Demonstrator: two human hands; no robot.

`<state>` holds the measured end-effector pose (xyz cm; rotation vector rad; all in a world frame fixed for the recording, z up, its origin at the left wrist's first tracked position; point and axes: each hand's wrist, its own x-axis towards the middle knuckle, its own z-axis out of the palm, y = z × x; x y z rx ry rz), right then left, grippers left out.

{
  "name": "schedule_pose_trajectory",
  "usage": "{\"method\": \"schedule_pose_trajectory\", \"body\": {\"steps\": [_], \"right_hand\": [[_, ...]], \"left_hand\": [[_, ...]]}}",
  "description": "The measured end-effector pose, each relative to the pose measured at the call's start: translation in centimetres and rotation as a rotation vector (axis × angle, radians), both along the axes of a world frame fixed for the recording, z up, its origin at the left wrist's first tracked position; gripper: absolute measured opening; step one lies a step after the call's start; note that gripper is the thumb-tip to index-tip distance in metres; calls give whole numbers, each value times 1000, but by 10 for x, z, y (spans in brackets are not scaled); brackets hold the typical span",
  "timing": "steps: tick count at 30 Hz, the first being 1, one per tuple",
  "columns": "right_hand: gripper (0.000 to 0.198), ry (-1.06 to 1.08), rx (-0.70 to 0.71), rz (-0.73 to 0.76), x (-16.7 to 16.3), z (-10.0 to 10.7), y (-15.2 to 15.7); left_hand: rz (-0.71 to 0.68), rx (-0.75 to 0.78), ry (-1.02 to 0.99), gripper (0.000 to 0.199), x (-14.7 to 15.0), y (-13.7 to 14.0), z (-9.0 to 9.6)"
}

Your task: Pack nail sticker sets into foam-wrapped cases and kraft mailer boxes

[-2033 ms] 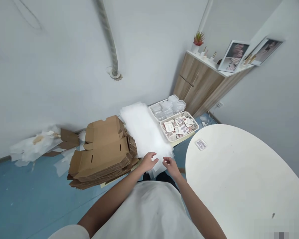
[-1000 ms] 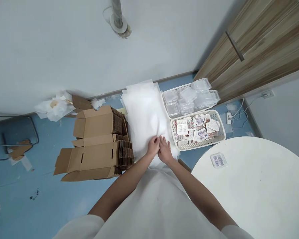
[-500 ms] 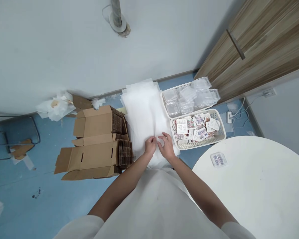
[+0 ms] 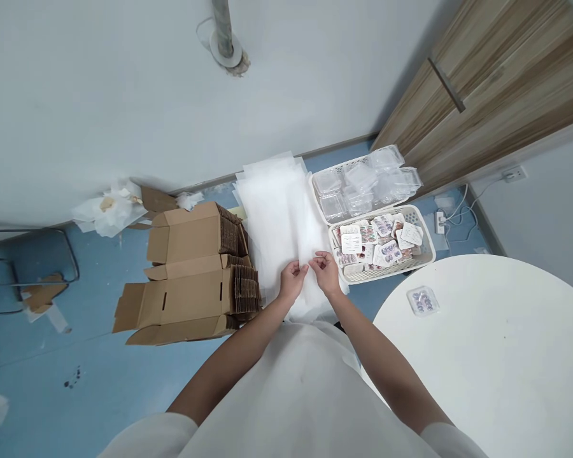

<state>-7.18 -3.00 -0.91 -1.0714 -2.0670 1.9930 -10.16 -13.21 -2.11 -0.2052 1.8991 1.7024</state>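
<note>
A stack of thin, white, translucent sheets lies in front of my body; whether they are single sheets or bags I cannot tell. Over its near right part, my left hand pinches the edge of the top white sheet. My right hand is close beside it, thumb and forefinger closed on the same sheet, which bulges up slightly beyond the fingers. Just past my right hand stands a white basket of press-on nail cards. Behind it, another basket holds clear plastic cases.
Flattened cardboard boxes are stacked to the left on the blue floor. A round white table at right bears a clear case with nails. A power strip with cables lies near the wooden cabinet. Crumpled packaging lies by the wall.
My right hand has closed its fingers on the sheet, and my left hand has shifted slightly right towards it. The top sheet now bulges up more between and beyond them.
</note>
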Motion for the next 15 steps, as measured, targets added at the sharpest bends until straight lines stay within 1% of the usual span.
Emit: {"method": "schedule_pose_trajectory", "body": {"steps": [3,5,7,10,13,15], "right_hand": [[24,-4,125,60,3,5,-2],[20,10,215,136,5,11,-3],[22,43,262,249,8,18,-4],[32,79,257,396,11,26,-5],[36,105,181,470,15,30,-5],[40,118,124,507,16,31,-4]], "left_hand": [[17,-83,-16,28,2,-5,-3],[38,-132,-40,30,2,-6,-4],[49,-108,-48,30,2,-6,-3],[41,-16,-32,28,1,-5,4],[-21,60,-13,33,-1,-3,11],[-56,59,10,31,-2,-3,13]]}}
